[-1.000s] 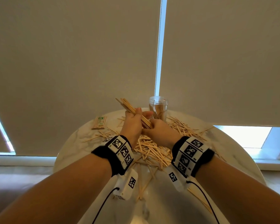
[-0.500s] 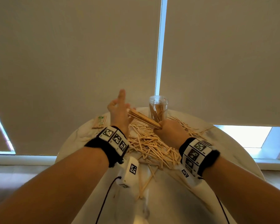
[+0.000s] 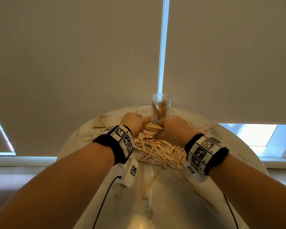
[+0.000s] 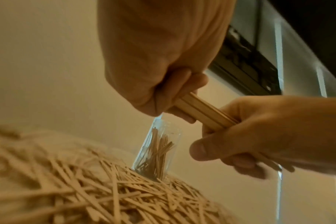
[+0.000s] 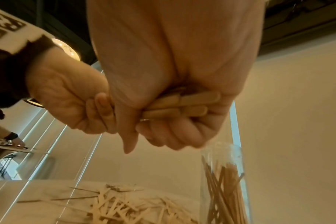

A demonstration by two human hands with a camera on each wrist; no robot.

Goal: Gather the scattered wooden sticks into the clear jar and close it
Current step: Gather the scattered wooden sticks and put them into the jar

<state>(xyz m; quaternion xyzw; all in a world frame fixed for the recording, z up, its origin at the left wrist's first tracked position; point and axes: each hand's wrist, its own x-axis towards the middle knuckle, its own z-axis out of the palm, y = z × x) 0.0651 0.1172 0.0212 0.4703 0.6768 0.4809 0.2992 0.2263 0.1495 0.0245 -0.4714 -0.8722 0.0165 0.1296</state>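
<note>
One clear jar (image 3: 161, 107), open, upright at the far edge of a round pale table (image 3: 238, 146) — partly filled with sticks. Scattered wooden sticks (image 3: 157, 150) too many to count, heaped mid-table. Drawn blinds behind. Left hand (image 3: 133, 121) and right hand (image 3: 172, 129) both fisted round one bundle of sticks (image 3: 153, 127), held level just before the jar.

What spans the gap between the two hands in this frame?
A bundle of wooden sticks, gripped at one end by the left hand and at the other by the right hand; clearest in the left wrist view.
</note>
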